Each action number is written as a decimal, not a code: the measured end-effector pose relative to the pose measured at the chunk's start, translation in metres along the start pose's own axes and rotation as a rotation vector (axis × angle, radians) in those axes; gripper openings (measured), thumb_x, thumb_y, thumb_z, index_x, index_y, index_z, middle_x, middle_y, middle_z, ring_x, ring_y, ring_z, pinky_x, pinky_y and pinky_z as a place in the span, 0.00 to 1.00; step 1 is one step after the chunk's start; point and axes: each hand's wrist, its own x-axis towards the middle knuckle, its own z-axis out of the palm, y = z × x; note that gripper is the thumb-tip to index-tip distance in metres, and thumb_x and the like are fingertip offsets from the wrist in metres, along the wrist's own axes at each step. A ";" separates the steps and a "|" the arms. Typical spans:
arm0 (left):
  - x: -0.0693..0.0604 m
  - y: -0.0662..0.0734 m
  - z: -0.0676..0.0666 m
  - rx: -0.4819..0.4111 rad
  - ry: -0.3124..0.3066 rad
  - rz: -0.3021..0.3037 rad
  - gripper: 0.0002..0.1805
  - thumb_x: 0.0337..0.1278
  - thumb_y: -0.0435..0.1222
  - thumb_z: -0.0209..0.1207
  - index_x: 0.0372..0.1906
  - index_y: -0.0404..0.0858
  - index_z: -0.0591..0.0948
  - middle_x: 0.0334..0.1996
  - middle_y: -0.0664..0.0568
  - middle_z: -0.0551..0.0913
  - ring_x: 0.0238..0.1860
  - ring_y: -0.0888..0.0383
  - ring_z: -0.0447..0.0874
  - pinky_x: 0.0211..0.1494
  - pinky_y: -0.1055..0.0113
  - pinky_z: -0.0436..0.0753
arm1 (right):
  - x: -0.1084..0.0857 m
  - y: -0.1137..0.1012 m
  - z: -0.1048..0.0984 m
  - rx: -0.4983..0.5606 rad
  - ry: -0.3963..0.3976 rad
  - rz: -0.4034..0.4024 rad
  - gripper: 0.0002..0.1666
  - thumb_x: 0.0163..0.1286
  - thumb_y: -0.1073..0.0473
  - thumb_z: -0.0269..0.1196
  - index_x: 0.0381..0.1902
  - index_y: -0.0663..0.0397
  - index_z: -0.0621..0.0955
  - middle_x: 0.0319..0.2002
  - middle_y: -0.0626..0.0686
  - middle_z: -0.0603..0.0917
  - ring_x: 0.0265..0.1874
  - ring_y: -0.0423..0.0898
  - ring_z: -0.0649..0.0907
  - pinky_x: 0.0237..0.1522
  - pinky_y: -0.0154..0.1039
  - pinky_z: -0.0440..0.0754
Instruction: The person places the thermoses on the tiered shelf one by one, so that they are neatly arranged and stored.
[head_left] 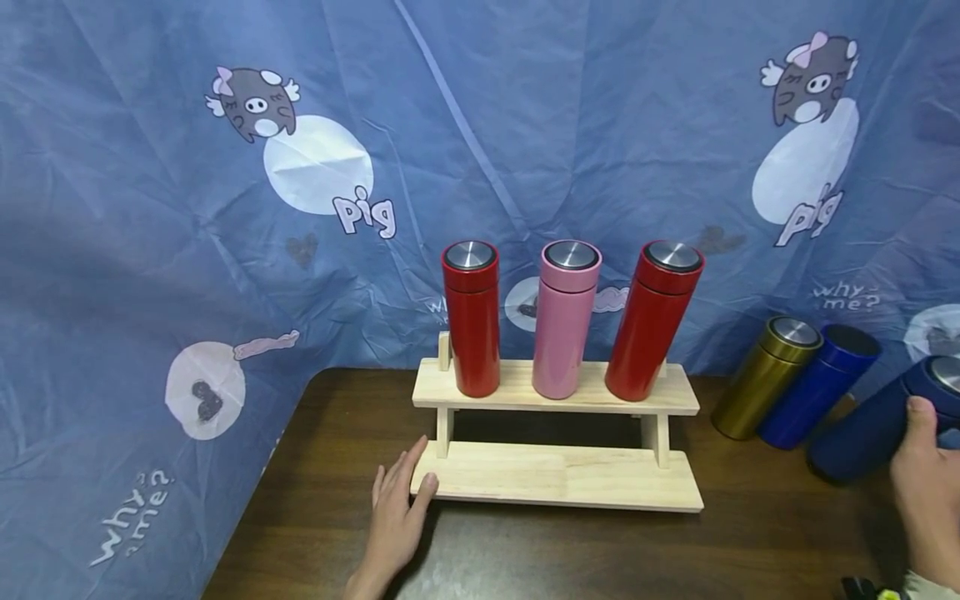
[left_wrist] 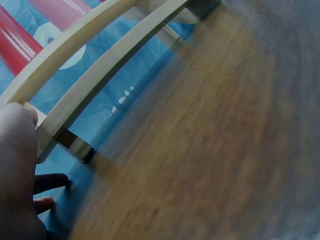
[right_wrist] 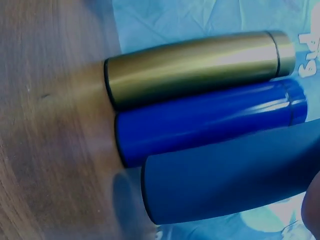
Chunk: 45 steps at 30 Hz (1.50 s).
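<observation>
At the left end of the wooden stand's lower shelf (head_left: 555,475), my left hand (head_left: 393,517) touches the wood, fingers fairly straight, thumb at the front edge. The left wrist view shows this hand (left_wrist: 17,165) against the stand's end (left_wrist: 95,77). My right hand (head_left: 926,492) grips a dark blue bottle (head_left: 858,437) near its silver-topped lid, at the far right; its far-side fingers are hidden. In the right wrist view the matte dark blue bottle (right_wrist: 225,175) lies across the picture, with part of the hand (right_wrist: 312,207) at the right edge.
A red bottle (head_left: 477,333), a pink bottle (head_left: 561,333) and another red bottle (head_left: 651,333) stand on the upper shelf (head_left: 517,400). Right of the stand are a gold bottle (head_left: 761,387) and a bright blue bottle (head_left: 813,396). A patterned blue cloth (head_left: 487,125) hangs behind.
</observation>
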 end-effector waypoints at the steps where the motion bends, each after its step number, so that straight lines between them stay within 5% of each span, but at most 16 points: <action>1: 0.000 0.000 0.000 -0.001 0.008 0.013 0.28 0.86 0.42 0.56 0.81 0.37 0.74 0.77 0.41 0.79 0.77 0.25 0.72 0.81 0.21 0.47 | -0.003 -0.002 -0.001 -0.007 0.002 -0.030 0.46 0.88 0.40 0.53 0.90 0.56 0.53 0.88 0.63 0.56 0.88 0.49 0.55 0.85 0.34 0.44; 6: 0.000 0.000 0.000 0.004 0.025 0.045 0.26 0.88 0.38 0.52 0.81 0.37 0.75 0.76 0.40 0.80 0.75 0.25 0.74 0.80 0.21 0.49 | -0.021 -0.016 -0.006 0.024 0.006 -0.114 0.42 0.89 0.44 0.53 0.88 0.58 0.59 0.85 0.66 0.62 0.86 0.48 0.61 0.84 0.35 0.50; 10: 0.000 0.000 0.000 0.003 0.029 0.048 0.26 0.87 0.38 0.52 0.81 0.38 0.75 0.76 0.40 0.80 0.75 0.25 0.74 0.80 0.21 0.49 | -0.033 -0.030 -0.005 0.110 0.027 -0.315 0.36 0.87 0.51 0.57 0.84 0.63 0.66 0.80 0.59 0.72 0.80 0.44 0.68 0.83 0.35 0.57; 14: 0.000 -0.002 0.000 0.002 0.033 0.056 0.26 0.87 0.37 0.53 0.81 0.38 0.75 0.76 0.40 0.79 0.75 0.24 0.74 0.80 0.20 0.49 | -0.049 -0.050 0.000 0.299 0.014 -0.538 0.35 0.84 0.53 0.63 0.75 0.75 0.70 0.75 0.43 0.74 0.75 0.43 0.73 0.80 0.33 0.61; 17: -0.001 -0.002 0.000 0.000 0.033 0.057 0.26 0.87 0.38 0.53 0.81 0.39 0.75 0.77 0.40 0.79 0.75 0.24 0.74 0.79 0.20 0.49 | -0.065 -0.069 0.003 0.461 -0.009 -0.609 0.38 0.81 0.51 0.70 0.67 0.81 0.71 0.68 0.43 0.79 0.69 0.43 0.77 0.76 0.32 0.66; 20: -0.001 -0.001 0.000 0.000 0.031 0.055 0.26 0.87 0.38 0.53 0.81 0.39 0.75 0.77 0.40 0.79 0.75 0.25 0.74 0.80 0.20 0.49 | -0.076 -0.082 0.006 0.599 -0.034 -0.637 0.38 0.76 0.51 0.75 0.63 0.80 0.74 0.61 0.48 0.83 0.63 0.43 0.82 0.70 0.32 0.72; 27: -0.001 0.000 0.000 -0.002 0.024 0.048 0.26 0.87 0.38 0.53 0.81 0.40 0.75 0.77 0.40 0.79 0.76 0.24 0.73 0.80 0.20 0.48 | -0.096 -0.099 0.015 0.717 -0.130 -0.701 0.36 0.76 0.57 0.76 0.60 0.83 0.72 0.57 0.54 0.87 0.55 0.44 0.86 0.56 0.26 0.80; 34: 0.000 0.000 0.000 0.001 0.010 0.028 0.26 0.88 0.40 0.53 0.82 0.40 0.74 0.77 0.40 0.79 0.77 0.25 0.72 0.80 0.20 0.48 | -0.130 -0.121 0.031 0.838 -0.227 -0.743 0.34 0.75 0.61 0.76 0.58 0.86 0.71 0.57 0.59 0.87 0.59 0.48 0.85 0.65 0.33 0.78; 45: -0.001 0.001 0.000 -0.002 0.007 0.021 0.26 0.88 0.40 0.53 0.82 0.40 0.74 0.77 0.40 0.79 0.77 0.25 0.72 0.80 0.21 0.48 | -0.174 -0.130 0.047 0.762 -0.310 -0.768 0.36 0.79 0.60 0.73 0.61 0.89 0.69 0.62 0.53 0.87 0.59 0.44 0.86 0.62 0.28 0.80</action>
